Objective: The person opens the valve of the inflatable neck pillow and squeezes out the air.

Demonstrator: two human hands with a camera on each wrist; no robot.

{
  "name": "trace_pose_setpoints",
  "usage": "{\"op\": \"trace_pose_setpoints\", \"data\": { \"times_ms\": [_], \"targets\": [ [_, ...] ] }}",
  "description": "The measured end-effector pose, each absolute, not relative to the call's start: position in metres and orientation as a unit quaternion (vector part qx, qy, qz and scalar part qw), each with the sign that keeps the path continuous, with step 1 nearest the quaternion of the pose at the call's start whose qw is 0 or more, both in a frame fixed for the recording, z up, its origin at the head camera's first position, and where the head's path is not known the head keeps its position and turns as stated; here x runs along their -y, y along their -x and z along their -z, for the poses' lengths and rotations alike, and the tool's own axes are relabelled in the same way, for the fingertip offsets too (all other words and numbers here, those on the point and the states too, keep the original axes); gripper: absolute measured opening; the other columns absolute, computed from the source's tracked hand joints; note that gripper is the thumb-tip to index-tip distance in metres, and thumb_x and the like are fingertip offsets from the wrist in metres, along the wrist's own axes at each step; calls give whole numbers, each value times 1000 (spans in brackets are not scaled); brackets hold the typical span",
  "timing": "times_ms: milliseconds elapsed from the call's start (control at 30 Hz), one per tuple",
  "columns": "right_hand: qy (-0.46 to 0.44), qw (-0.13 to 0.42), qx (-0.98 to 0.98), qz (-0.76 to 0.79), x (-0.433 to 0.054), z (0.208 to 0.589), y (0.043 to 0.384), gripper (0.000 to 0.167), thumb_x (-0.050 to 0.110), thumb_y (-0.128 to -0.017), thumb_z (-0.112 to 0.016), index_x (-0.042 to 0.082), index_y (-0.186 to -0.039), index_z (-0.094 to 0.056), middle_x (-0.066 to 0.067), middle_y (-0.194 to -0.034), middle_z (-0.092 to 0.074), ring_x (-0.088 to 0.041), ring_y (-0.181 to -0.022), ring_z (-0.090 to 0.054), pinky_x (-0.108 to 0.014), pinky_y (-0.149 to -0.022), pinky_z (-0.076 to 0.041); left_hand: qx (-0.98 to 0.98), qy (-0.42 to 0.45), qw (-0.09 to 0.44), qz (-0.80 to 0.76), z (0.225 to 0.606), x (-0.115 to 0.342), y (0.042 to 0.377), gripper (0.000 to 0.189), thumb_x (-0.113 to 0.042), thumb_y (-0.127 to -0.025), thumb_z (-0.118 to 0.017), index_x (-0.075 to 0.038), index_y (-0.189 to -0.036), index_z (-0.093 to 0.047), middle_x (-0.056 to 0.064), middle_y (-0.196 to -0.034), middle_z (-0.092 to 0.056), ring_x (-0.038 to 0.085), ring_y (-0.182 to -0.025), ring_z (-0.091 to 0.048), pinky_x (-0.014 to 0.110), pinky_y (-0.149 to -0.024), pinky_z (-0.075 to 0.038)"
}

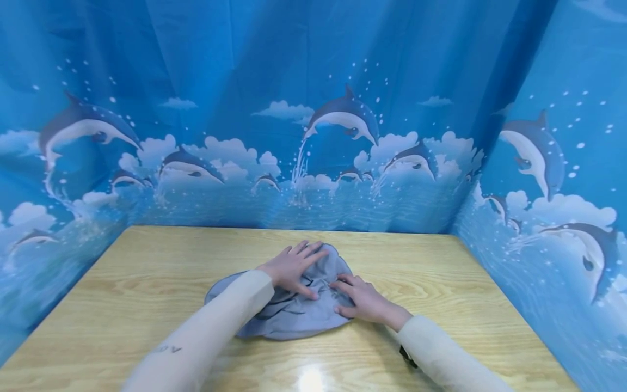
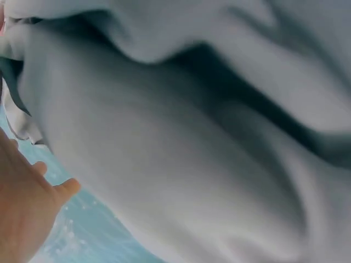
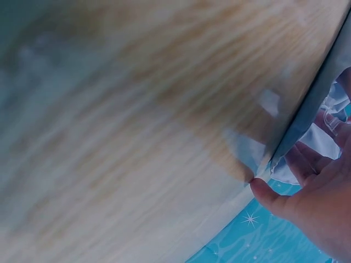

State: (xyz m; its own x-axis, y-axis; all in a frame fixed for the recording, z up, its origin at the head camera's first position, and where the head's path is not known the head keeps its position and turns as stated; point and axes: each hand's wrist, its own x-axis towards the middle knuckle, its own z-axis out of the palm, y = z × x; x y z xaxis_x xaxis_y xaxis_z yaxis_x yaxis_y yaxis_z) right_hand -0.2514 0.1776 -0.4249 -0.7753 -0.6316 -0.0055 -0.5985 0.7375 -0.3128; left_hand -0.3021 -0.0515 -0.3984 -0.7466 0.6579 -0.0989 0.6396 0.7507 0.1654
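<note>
A crumpled grey cloth item [image 1: 306, 322], with a rounded, dark-trimmed edge like a soft hat's brim, lies on the wooden table. My left hand [image 1: 290, 269] rests across its upper middle with fingers spread. At the item's right side, the fingers of my right hand [image 1: 366, 300] lie on the cloth with the thumb apart, near the edge. Loose folds of the cloth [image 2: 142, 142] fill most of the left wrist view. In the right wrist view, thumb and fingers of the right hand [image 3: 323, 200] are at the cloth's rim, beside a thin clear loop [image 3: 330, 121].
The light wood-grain table [image 1: 161, 250] extends around the cloth on all sides. Behind it and to both sides hang blue curtains [image 1: 274, 54] printed with dolphins. A small black item [image 1: 407, 357] shows at the right sleeve.
</note>
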Motion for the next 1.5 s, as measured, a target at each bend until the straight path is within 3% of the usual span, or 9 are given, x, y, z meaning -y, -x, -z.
{"op": "trace_pose_setpoints", "data": {
  "times_ms": [300,567,867,1233,1500],
  "targets": [
    [333,56,-930,148,-176,424,249,52,33,-88,-60,8,-132,-48,-21,-137,-40,-42,-122,-40,-62,-89,-36,-935,-348,66,-2,406,40,308,98,-76,-68,-53,-37,-146,-9,-5,-156,2,28,-142,-5,59,-108,-17],
    [328,64,-930,153,-175,423,248,52,33,-88,-59,10,-133,-47,-20,-139,-39,-41,-124,-38,-62,-91,-35,-938,-330,105,15,406,39,306,91,-76,-72,-48,-35,-146,-15,-5,-155,-10,22,-142,-11,51,-112,-15],
    [327,62,-931,150,-176,425,249,52,35,-88,-59,11,-132,-47,-19,-139,-39,-40,-125,-38,-61,-91,-35,-938,-326,113,38,407,38,305,85,-76,-73,-46,-34,-144,-24,-7,-153,-19,16,-140,-20,51,-112,-13],
    [324,68,-931,154,-176,424,249,52,35,-88,-59,11,-132,-47,-19,-139,-39,-40,-125,-37,-62,-91,-34,-941,-314,90,82,411,35,300,81,-79,-73,-41,-36,-141,-31,-9,-151,-24,19,-140,-22,52,-111,-17],
    [323,64,-932,149,-177,424,251,52,36,-88,-59,11,-132,-47,-18,-139,-39,-40,-124,-39,-61,-90,-36,-944,-321,62,43,412,38,296,73,-72,-78,-44,-32,-139,-37,-5,-150,-28,23,-139,-22,55,-109,-18]
  ]
}}
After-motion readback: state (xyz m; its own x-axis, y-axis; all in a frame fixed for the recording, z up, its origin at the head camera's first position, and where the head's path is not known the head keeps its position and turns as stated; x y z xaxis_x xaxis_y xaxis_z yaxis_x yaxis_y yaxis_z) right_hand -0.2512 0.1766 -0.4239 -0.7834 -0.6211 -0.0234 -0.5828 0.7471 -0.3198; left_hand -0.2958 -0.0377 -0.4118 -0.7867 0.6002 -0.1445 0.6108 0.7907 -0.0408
